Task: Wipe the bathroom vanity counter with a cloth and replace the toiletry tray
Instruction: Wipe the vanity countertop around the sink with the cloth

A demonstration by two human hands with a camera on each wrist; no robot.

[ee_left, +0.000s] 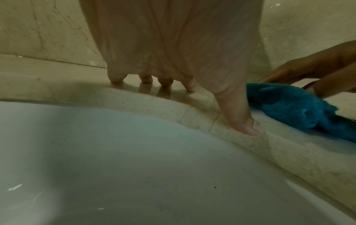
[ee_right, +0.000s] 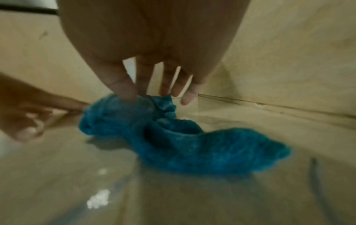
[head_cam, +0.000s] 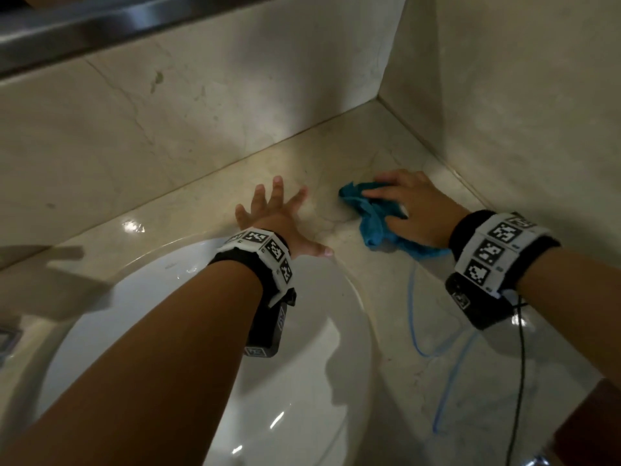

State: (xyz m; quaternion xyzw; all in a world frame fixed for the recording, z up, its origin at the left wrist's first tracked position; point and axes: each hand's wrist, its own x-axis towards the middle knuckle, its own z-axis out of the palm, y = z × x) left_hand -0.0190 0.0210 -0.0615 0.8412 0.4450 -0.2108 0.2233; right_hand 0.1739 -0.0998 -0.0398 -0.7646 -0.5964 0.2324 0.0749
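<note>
A crumpled blue cloth [head_cam: 376, 220] lies on the beige marble counter [head_cam: 369, 146] near the back right corner. My right hand [head_cam: 416, 210] presses flat on the cloth with straight fingers; the right wrist view shows the fingertips [ee_right: 125, 92] on the cloth [ee_right: 173, 137]. My left hand [head_cam: 279, 216] rests spread on the counter just behind the sink rim, fingers straight, holding nothing. In the left wrist view its thumb [ee_left: 242, 121] touches the counter edge beside the cloth [ee_left: 292, 111]. No toiletry tray shows in any view.
A white oval sink [head_cam: 168, 331] fills the lower left under my left forearm. Marble walls [head_cam: 521, 95] close the back and right of the counter. A thin blue cable [head_cam: 411, 317] and a black cable [head_cam: 521, 381] hang from my right wrist over the counter.
</note>
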